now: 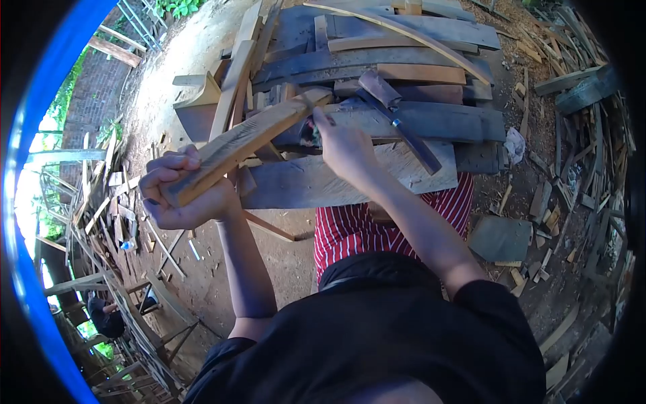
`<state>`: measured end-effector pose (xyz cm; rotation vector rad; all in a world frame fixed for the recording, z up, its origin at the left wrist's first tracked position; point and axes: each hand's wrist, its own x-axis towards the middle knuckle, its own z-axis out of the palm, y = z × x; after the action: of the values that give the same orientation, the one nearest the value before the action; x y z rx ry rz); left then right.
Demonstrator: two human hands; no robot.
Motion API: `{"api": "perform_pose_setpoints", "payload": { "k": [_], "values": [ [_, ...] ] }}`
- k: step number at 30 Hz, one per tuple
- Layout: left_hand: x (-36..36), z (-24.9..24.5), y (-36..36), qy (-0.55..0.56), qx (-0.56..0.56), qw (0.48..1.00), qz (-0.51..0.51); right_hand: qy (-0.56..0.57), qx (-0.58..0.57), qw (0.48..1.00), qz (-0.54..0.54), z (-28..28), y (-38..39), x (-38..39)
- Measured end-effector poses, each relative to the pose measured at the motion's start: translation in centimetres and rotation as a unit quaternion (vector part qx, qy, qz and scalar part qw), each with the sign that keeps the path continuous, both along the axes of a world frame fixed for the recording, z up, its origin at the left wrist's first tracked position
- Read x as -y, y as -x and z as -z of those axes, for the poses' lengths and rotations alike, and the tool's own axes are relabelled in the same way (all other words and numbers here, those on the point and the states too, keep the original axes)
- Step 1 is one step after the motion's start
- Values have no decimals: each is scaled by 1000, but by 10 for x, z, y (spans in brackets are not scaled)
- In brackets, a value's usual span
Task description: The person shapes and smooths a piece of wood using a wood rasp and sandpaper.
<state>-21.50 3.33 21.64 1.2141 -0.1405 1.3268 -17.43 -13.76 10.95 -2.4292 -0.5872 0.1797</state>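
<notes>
The left hand sits at about 9 o'clock in the view, its grip closed tight around the near end of a long wooden batten. The batten slants up toward 12 o'clock, and its far end rests on the stacked planks that serve as the worktop. The right hand is near the centre, just beside that far end. Its fingers are bunched shut on a thin dark tool that pokes out past the knuckles toward 11 o'clock and touches the batten; what kind of tool it is cannot be told.

Much lies around the batten. At 1 o'clock from the right hand a dark-handled tool lies across the grey boards, its head pointing to 11 o'clock. Beyond it, toward 12 o'clock, a thin curved strip arches over the pile. Short offcuts and a wedge-shaped block crowd the left side of the stack, close against the batten.

Below the worktop, at 6 o'clock from the right hand, red striped cloth shows. On the ground at 3 o'clock lie a white rag and a flat grey slab, with loose scrap wood heaped farther out. More sticks litter the dirt at 9 o'clock.
</notes>
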Motion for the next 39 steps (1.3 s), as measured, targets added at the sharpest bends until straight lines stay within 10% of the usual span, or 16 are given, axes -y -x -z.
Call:
{"api": "perform_pose_setpoints", "payload": {
  "k": [12,18,39],
  "values": [
    [5,-4,-21,-94,47,993,-48,-10,-29,999,42,12,-20,-7],
    [15,-14,-22,-104,-75,951,-280,-57,35,997,29,6,1,-5],
    [12,-20,-27,-26,-71,975,-209,-13,10,999,50,1,-14,-16]
  ]
}}
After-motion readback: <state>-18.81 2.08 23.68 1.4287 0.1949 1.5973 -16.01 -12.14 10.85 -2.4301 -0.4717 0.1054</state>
